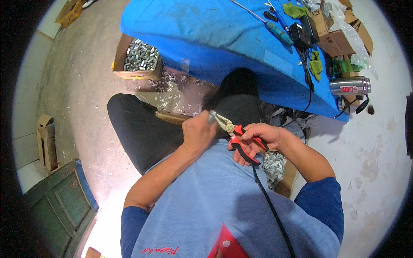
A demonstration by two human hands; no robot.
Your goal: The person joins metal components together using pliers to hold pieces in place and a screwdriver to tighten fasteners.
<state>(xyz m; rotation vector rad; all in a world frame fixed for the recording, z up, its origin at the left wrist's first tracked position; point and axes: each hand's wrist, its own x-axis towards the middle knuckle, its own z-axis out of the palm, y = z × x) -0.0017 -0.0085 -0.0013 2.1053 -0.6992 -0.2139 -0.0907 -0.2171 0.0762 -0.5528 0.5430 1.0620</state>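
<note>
Left hand (198,132): fingers curled into a fist, thumb and forefinger pinching a small grey piece (211,118), metallic-looking, exact shape partly hidden. Right hand (263,136): fingers wrapped loosely round the pliers (230,128), thumb over the upper grip, other fingers at the lower one. Pliers are bare steel at the nose, round pivot, curved handles in red-and-black grips, smooth, handles apart. Nose tip is right at the grey piece, above the lap; can't tell if it bites. Black cord (272,202) runs down the soft blue-grey apron (193,189). Matte black trousers (142,129) below the hands.

Ahead: table under creased blue cloth (189,26); teal-handled screwdriver (279,34), boxy black adapter (300,35), crumpled green rag (315,66) on it. Brushed-steel flask (349,85), cylindrical, at right. Left: cardboard box (137,75) heaped with shiny short metal cylinders (141,56). Pale scraps (172,92) litter the floor.
</note>
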